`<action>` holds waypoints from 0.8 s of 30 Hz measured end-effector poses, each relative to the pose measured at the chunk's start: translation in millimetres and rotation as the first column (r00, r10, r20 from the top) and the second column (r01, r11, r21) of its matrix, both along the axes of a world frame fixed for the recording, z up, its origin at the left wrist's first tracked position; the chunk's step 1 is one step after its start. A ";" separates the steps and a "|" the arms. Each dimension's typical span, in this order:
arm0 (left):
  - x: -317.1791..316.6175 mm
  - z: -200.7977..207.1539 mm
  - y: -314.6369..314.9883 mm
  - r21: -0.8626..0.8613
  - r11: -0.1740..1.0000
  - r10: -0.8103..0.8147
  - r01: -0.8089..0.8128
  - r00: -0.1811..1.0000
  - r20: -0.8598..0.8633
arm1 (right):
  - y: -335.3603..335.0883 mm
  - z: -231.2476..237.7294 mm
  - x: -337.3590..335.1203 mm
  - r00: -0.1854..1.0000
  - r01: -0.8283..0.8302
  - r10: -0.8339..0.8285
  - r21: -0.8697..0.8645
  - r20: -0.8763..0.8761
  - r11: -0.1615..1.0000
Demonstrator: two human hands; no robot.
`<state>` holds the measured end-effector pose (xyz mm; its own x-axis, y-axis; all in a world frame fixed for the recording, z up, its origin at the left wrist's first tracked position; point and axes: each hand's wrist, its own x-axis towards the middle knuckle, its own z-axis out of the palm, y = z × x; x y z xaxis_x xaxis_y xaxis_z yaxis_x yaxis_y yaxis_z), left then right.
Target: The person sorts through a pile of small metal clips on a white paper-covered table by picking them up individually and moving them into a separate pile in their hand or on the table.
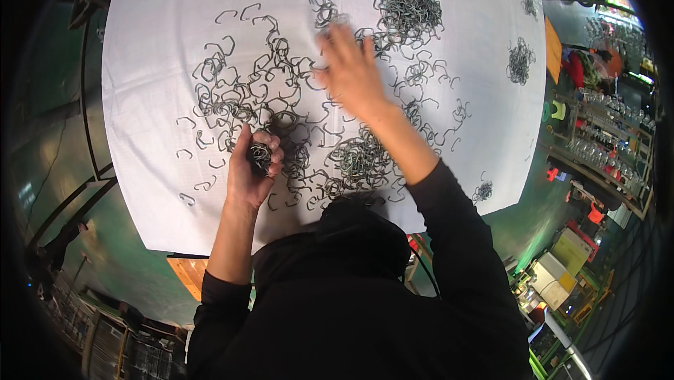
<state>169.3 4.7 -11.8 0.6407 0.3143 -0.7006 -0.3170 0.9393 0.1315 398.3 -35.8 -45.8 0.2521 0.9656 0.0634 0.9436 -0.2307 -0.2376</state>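
Many dark, C-shaped wire rings [242, 89] lie loose across a white-covered table [154, 43]. In my left hand [254, 162], fingers curled and palm turned up, sits a small clump of these wire rings [260, 156]. My right hand [353, 75] reaches over the middle of the table with its fingers apart, smeared by motion. No ring shows in it, though its palm side is hidden. Just beyond its fingertips lie a few wire rings [324, 9]. A dense heap of rings [411, 11] is to its upper right, and another pile [357, 157] lies nearer my body.
Smaller ring clusters lie near the table's right side, one mid-height [520, 61] and one lower down [483, 191]. A rack of shiny items [607, 152] stands beyond the right edge. A wooden stool or bench corner [188, 275] shows by the near left edge. The floor is green.
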 end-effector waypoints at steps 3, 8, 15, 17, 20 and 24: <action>3.6 3.3 1.6 0.007 1.000 -0.004 0.004 1.000 0.017 | -15.2 10.4 -28.5 0.993 -0.088 0.085 -0.027 -0.077 0.996; 0.5 4.2 4.9 0.032 0.999 0.000 0.000 1.000 0.008 | -7.7 17.5 1.2 0.975 0.193 -0.198 -0.053 -0.097 0.980; 0.7 3.4 3.4 0.018 1.000 0.007 -0.007 1.000 0.009 | 38.4 -9.6 44.4 0.993 0.080 -0.083 0.038 0.082 0.996; 0.6 5.5 3.8 0.037 0.999 0.005 -0.006 1.000 0.027 | 42.4 -6.7 54.5 0.982 0.174 -0.170 -0.041 0.087 0.984; -3.0 2.3 5.6 0.022 0.999 0.023 -0.023 0.999 0.024 | 36.5 3.9 35.0 0.980 0.196 -0.189 -0.155 0.058 0.968; -3.5 0.9 6.7 0.018 1.000 0.020 -0.019 1.000 -0.022 | 21.9 18.0 -10.4 1.000 0.002 -0.005 -0.160 -0.018 0.987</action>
